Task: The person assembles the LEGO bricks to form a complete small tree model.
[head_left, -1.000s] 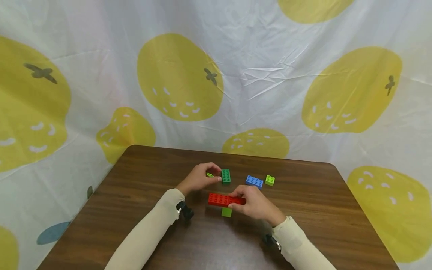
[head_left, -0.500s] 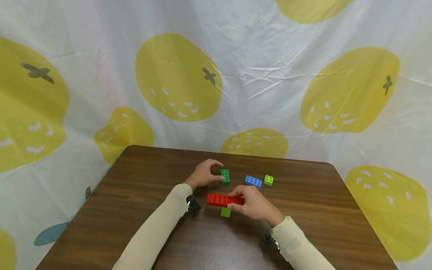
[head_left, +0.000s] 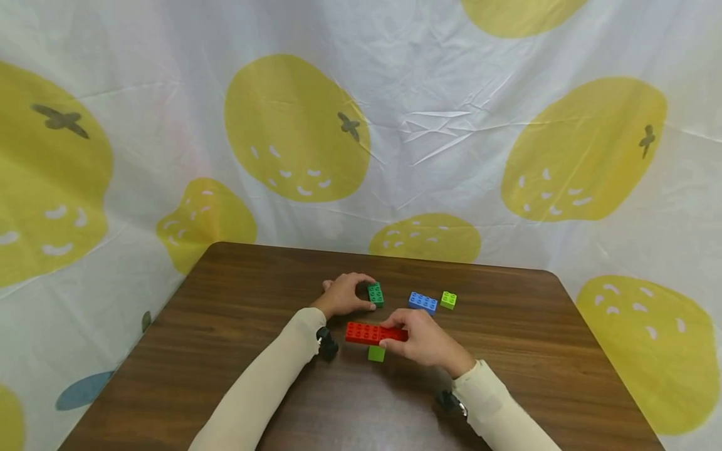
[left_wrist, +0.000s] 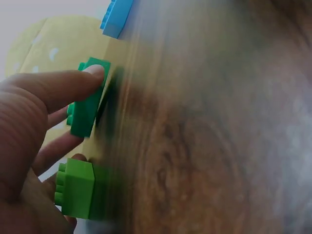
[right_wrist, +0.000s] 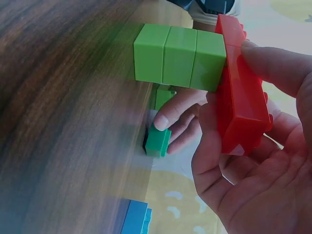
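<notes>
The left hand pinches the dark green brick between thumb and fingers, toward the far side of the table; a light green brick stands just beside it. The right hand, thumb and fingers clamped on the red bar, holds it level above a column of three green blocks. Beyond lie the blue brick and, near it, a small lime brick.

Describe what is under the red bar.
Under the red bar is a stack of three light green bricks. Their top covers part of the bar's underside, so how they join cannot be seen.
</notes>
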`<state>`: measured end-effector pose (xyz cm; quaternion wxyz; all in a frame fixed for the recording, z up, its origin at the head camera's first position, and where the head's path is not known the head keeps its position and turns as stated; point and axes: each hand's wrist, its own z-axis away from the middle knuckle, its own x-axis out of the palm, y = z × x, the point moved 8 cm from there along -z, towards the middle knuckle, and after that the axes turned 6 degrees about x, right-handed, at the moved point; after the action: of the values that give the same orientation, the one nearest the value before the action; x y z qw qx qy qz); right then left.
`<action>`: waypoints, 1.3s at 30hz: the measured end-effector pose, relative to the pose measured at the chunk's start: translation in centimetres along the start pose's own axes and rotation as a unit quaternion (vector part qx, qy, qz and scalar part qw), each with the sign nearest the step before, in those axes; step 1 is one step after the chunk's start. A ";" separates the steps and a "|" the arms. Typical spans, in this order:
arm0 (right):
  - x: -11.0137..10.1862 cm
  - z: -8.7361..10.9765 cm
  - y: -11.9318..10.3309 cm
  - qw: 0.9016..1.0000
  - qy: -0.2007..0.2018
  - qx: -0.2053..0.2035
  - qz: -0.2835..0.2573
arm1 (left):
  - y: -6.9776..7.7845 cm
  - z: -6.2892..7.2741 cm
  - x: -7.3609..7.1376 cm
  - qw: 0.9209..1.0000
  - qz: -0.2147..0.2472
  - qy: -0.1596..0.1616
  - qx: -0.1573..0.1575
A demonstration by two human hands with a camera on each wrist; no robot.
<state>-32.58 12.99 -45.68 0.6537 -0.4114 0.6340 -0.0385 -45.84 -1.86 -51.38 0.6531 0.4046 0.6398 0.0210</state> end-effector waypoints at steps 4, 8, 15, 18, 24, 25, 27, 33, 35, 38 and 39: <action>0.0 0.0 0.0 1.000 -0.001 -0.001 -0.001 | 0.1 0.1 -0.2 1.000 0.017 0.015 0.004; 0.0 0.1 0.0 1.000 -0.001 0.001 -0.002 | 0.2 0.2 -0.6 0.998 0.043 0.038 0.003; 0.0 0.1 0.0 1.000 0.002 -0.003 -0.003 | 0.8 0.9 -2.3 0.994 0.089 0.067 0.005; 0.0 0.1 -0.1 1.000 0.002 -0.005 -0.002 | 1.1 1.4 -3.0 0.993 0.099 0.069 0.008; -0.1 0.1 -0.3 1.000 -0.002 -0.003 -0.011 | 2.4 2.2 -4.0 0.991 0.115 0.061 0.039; -0.1 0.1 -0.3 1.000 -0.003 -0.002 -0.012 | 2.6 2.4 -4.1 0.990 0.114 0.062 0.045; -0.1 0.1 -0.2 1.000 -0.005 -0.001 -0.014 | 3.0 2.8 -4.3 0.991 0.108 0.063 0.056; 0.2 0.2 -0.1 1.000 -0.006 0.003 -0.018 | 4.3 4.5 -4.2 0.993 0.082 0.040 0.071; 0.2 0.2 -0.1 1.000 -0.005 0.006 -0.019 | 5.0 5.1 -4.4 0.993 0.076 0.033 0.079; 0.1 0.2 0.0 1.000 -0.004 0.007 -0.017 | 5.9 5.9 -4.8 0.994 0.064 0.031 0.088; 0.1 0.1 0.0 1.000 -0.004 0.006 -0.016 | 6.2 6.2 -4.9 0.994 0.061 0.031 0.089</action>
<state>-32.43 13.01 -45.73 0.6582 -0.4173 0.6245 -0.0513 -38.43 -3.45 -44.85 0.5916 0.4991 0.6330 0.0164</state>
